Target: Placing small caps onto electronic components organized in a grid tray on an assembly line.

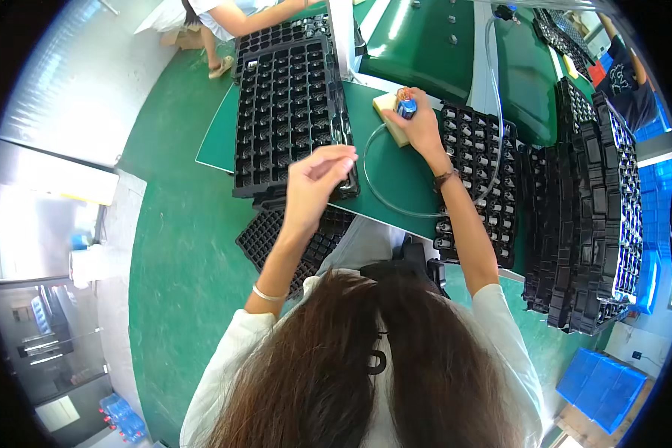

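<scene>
My right hand [422, 125] is wrapped round a small blue object with a copper-coloured top [406, 107]; its exact kind I cannot make out. It is held at a pale yellow block [390, 119] on the green tabletop [396, 175]. My left hand [313, 183] is raised by the right edge of a large black compartment tray [287, 112], thumb and fingertips pinched together. Anything between those fingertips is too small to make out. A second black tray [474, 142] with small metallic parts in its pockets lies beside my right forearm.
A clear hose [373, 190] loops across the tabletop between my hands. Tall stacks of black trays [582, 216] stand at the right. A green conveyor belt [418, 45] runs beyond the table. Another person's arm [261, 16] is at the far left, and a dark-clothed person [623, 82] at far right.
</scene>
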Action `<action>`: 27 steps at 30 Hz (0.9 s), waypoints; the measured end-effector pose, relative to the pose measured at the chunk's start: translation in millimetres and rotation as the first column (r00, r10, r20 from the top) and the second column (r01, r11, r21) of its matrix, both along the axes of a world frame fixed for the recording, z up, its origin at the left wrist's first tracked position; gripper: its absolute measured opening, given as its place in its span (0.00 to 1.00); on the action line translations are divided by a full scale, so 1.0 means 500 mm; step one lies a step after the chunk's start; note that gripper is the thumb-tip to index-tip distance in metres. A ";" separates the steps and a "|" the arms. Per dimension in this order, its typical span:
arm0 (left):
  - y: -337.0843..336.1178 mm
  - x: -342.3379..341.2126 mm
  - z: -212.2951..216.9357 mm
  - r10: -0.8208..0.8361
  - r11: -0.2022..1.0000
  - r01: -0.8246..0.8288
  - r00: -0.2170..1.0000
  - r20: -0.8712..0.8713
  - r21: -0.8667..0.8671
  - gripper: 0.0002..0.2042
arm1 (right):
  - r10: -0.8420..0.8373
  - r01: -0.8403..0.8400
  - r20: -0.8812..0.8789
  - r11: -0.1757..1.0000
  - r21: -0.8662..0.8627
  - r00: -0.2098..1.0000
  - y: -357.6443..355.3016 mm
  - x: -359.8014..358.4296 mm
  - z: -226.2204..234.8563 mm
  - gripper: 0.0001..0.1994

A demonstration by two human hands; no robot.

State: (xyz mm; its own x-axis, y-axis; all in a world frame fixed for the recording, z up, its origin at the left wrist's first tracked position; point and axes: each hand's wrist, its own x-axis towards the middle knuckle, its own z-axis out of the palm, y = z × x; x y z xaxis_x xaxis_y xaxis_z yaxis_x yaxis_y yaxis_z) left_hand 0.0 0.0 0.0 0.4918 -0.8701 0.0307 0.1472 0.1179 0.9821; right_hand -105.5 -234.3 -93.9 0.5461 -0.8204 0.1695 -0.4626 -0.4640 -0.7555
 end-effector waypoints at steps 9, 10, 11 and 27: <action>-0.122 0.348 0.021 0.216 0.945 -0.326 0.601 0.769 -0.011 0.09 | 0.095 -0.094 -0.069 0.995 0.018 0.993 0.065 -0.136 0.065 0.34; -0.134 0.405 -0.003 0.269 0.925 -0.361 0.412 0.871 -0.115 0.13 | 0.150 -0.138 -0.121 0.985 0.101 0.981 0.069 -0.139 0.076 0.32; -0.149 0.446 -0.019 0.253 0.907 -0.406 0.317 0.914 -0.110 0.17 | 0.151 -0.136 -0.127 0.983 0.121 0.980 0.070 -0.141 0.080 0.31; -0.229 0.586 -0.082 0.129 0.905 -0.419 0.113 0.985 -0.070 0.17 | -0.035 0.043 0.094 0.996 -0.082 0.995 -0.057 0.047 0.004 0.18</action>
State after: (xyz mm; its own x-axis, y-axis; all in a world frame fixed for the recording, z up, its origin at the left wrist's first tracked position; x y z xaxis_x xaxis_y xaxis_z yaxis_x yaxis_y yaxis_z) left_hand 293.1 -114.5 -40.8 0.3919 -0.7370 0.5506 -0.9178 -0.2716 0.2897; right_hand -82.1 -262.8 -91.7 0.4926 -0.8218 0.2863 -0.4119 -0.5100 -0.7552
